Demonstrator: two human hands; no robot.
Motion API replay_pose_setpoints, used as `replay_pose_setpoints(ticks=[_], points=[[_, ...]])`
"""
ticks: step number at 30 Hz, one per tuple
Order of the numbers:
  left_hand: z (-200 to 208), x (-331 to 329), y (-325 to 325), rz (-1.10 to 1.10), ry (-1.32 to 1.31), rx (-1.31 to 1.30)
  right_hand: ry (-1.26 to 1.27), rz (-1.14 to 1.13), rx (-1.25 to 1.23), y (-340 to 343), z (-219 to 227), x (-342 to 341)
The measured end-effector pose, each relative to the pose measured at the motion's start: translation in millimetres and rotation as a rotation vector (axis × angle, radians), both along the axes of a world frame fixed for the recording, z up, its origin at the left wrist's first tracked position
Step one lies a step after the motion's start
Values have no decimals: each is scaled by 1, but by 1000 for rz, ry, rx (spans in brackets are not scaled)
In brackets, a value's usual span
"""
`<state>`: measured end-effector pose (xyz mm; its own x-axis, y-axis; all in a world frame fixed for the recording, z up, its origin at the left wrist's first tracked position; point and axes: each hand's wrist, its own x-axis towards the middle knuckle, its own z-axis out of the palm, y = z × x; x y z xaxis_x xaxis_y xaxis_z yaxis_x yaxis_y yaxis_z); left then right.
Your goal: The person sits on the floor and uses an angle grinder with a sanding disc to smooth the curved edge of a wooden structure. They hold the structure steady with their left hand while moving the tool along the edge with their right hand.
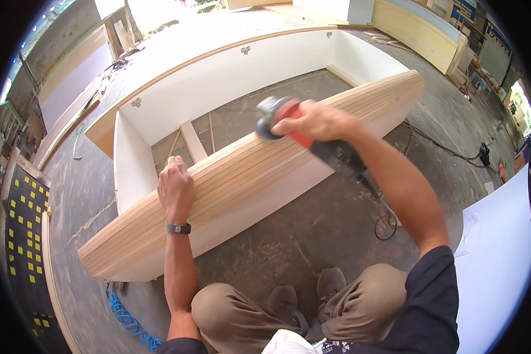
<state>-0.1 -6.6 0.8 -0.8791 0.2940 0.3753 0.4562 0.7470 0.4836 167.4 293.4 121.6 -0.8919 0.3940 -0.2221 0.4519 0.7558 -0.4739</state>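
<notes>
A long slatted wooden panel [236, 171] with a curved face lies across in front of me, forming the near side of a white-lined box frame [189, 82]. My right hand [321, 121] is wrapped round a red and black angle grinder [301, 138]. The grinder's grey head is blurred by motion and sits at the panel's upper edge, right of the middle; whether its disc touches the wood I cannot tell. Further left, my left hand [176, 184] has its fingers curled over the panel's far edge. A dark band watch [178, 228] is on that wrist.
The grinder's black cord [383, 203] hangs down to the dusty floor [277, 253]. A coiled blue air hose [124, 315] lies below the panel's left end. Black cables [448, 150] run along the floor at right. A white sheet [501, 236] stands close at right.
</notes>
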Motion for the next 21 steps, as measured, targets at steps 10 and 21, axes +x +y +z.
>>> replay_pose_setpoints(ticks=[10,21], points=[[-6,-5,-2,-23,44,-29,159,-11,-67,53,-20,33],[-10,12,21,-485,455,-238,938,-615,-779,125,-91,180]])
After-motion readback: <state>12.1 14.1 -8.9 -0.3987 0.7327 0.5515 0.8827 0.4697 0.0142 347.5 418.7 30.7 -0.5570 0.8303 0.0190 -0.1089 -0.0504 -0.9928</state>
